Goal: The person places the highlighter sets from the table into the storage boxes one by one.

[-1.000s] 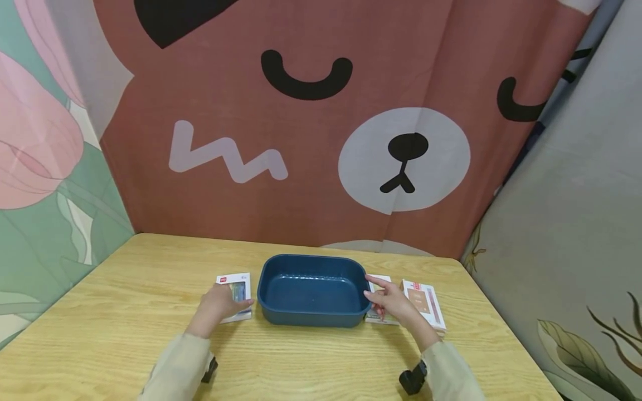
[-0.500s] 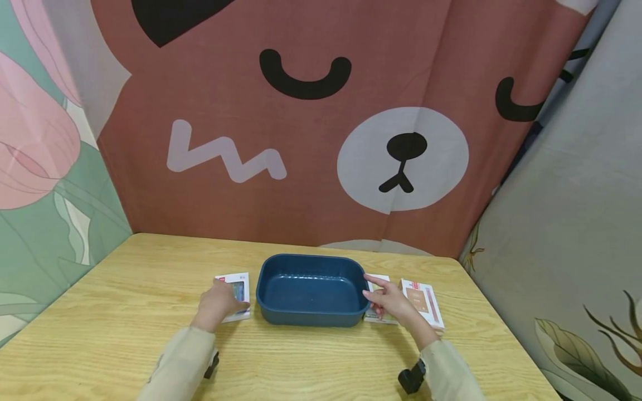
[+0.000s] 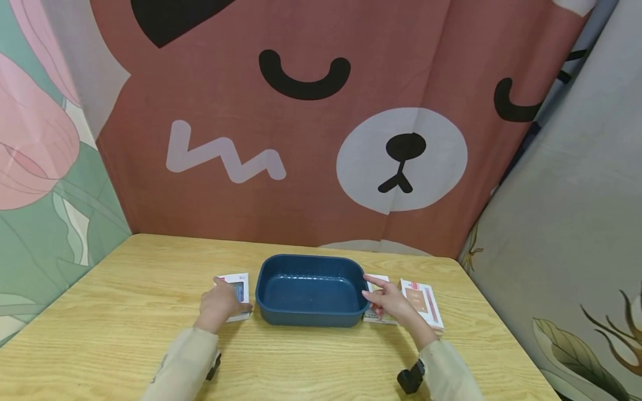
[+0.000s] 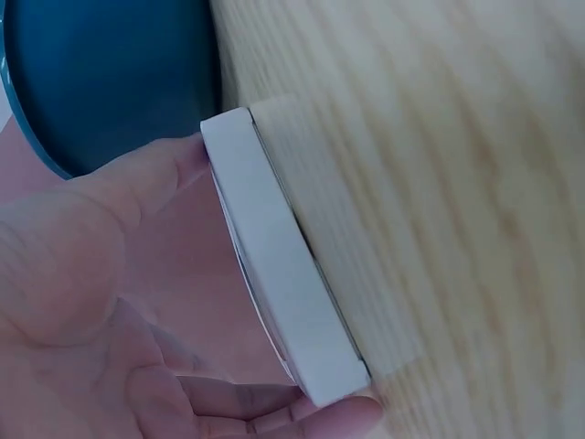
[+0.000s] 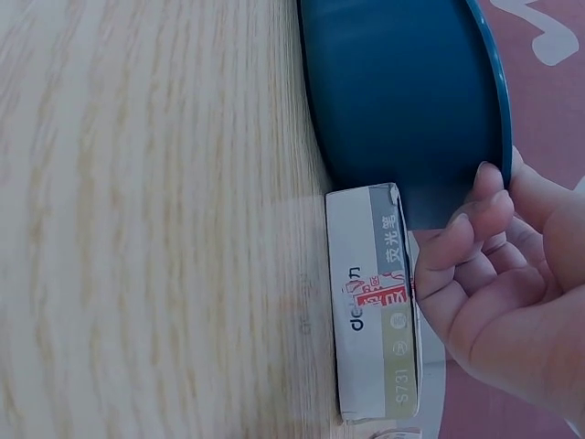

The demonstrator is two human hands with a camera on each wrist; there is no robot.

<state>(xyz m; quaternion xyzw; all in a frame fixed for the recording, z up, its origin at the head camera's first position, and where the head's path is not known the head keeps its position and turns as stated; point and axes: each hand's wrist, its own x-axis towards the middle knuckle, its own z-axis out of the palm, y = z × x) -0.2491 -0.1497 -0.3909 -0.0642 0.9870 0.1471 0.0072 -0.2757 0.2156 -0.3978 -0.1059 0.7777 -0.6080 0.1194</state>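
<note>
My left hand [image 3: 219, 305] grips a flat white box [image 3: 242, 284] with a blue picture panel, left of the tub. In the left wrist view, the thumb presses one end of the box [image 4: 274, 265] and fingers curl at the other end. The dark blue tub [image 3: 311, 318] sits upright at the table's middle. Right of it, my right hand [image 3: 393, 303] touches the tub's outer wall near the rim with thumb and index finger, which stand apart. Beneath that hand lies a white highlighter box [image 5: 366, 311] with printed lettering, close against the tub.
Another white box [image 3: 423, 303] with an orange-brown panel lies farther right, partly behind the right wrist. All stand on a wooden table [image 3: 301, 367]. A brown cloth with a cartoon bear [image 3: 301, 211] hangs behind it, and patterned cloths hang at both sides.
My left hand has shifted slightly toward me and to the right over its box, its fingers spreading to the ends. The right hand and the tub stay in place.
</note>
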